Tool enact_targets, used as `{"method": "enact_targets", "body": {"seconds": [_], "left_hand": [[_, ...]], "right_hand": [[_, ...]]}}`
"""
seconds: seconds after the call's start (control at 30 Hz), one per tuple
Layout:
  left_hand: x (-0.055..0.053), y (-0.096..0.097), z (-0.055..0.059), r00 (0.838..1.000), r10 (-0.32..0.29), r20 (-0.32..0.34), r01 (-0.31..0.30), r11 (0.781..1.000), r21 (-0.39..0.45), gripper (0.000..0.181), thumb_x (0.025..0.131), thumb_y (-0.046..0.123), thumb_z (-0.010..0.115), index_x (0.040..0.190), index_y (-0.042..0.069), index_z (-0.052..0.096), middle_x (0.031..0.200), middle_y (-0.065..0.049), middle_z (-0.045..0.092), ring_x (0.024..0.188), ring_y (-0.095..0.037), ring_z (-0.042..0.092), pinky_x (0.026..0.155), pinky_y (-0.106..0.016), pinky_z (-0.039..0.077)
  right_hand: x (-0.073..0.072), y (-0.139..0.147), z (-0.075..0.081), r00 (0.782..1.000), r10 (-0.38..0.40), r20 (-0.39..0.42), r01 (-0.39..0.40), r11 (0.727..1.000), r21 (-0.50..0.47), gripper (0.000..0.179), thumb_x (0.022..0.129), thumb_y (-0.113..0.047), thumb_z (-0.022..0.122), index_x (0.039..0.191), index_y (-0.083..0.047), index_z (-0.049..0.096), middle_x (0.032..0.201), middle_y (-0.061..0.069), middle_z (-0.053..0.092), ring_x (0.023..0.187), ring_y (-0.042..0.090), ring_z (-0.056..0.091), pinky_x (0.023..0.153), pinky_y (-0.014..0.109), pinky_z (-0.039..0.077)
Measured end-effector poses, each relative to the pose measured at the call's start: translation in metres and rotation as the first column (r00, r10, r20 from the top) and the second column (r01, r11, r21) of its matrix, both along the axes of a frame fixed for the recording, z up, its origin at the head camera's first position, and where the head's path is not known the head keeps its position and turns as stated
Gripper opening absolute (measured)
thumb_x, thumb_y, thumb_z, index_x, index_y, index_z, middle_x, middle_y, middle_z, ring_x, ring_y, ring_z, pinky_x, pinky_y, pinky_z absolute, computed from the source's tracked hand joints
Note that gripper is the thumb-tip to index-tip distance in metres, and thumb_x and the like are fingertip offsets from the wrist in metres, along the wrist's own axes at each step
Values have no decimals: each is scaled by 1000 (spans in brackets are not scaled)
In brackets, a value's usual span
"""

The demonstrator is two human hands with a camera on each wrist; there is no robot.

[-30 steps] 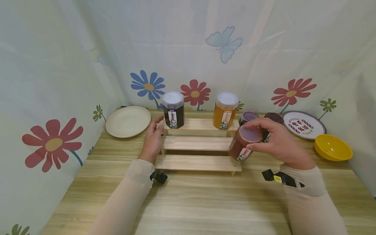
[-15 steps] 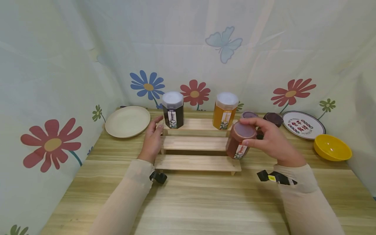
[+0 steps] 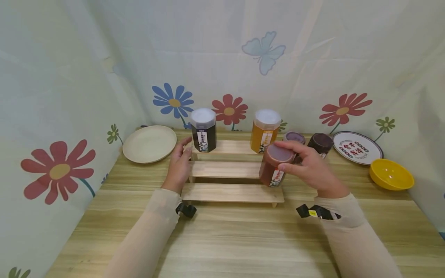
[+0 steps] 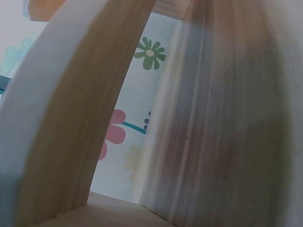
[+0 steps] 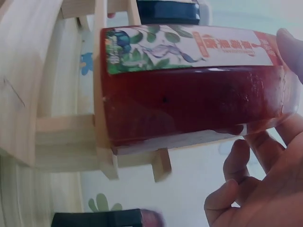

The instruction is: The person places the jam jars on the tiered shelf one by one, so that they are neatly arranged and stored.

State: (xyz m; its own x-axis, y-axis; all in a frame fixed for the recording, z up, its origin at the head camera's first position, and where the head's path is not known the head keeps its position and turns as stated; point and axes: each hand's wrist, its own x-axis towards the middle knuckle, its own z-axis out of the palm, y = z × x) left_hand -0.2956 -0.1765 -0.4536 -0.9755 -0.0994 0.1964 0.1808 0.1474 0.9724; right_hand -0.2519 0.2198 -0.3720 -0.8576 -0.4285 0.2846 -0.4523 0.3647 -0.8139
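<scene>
Placing seems the step — right hand (image 3: 309,170) grips the red jar (image 3: 271,170), left hand (image 3: 179,165) relaxed at the shelf (image 3: 226,170) — so lower it level.

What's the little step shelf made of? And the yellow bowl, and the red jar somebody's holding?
The step shelf looks like pale, plain wood, because grain lines show. The yellow bowl seems smooth, shiny plastic, since it catches a glint, but glazed ceramic is possible. The red jar looks glossy and see-through, with light gleaming off it: plastic or glass, I can't tell.
</scene>
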Motion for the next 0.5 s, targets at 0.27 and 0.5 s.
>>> {"method": "enact_targets", "body": {"seconds": [0.27, 0.5], "left_hand": [[0, 1, 0, 1000, -5, 2, 5, 1000, 9, 46, 115, 22, 38, 159, 13, 43, 170, -4, 34, 159, -19, 21, 129, -48, 19], [1, 0, 0, 1000, 4, 9, -4, 1000, -8, 47, 115, 24, 37, 160, 13, 42, 170, -3, 34, 159, -20, 22, 129, -48, 20]], "right_hand": [[-1, -10, -5, 999, 33, 0, -33, 998, -58, 57, 97, -3, 74, 151, -9, 57, 152, 16, 55, 123, 15, 59, 94, 24, 54], [-2, -14, -9, 999, 23, -43, -25, 998, -58, 58, 95, -2, 76, 149, -10, 59, 150, 13, 58, 121, 12, 58, 91, 23, 50]]}}
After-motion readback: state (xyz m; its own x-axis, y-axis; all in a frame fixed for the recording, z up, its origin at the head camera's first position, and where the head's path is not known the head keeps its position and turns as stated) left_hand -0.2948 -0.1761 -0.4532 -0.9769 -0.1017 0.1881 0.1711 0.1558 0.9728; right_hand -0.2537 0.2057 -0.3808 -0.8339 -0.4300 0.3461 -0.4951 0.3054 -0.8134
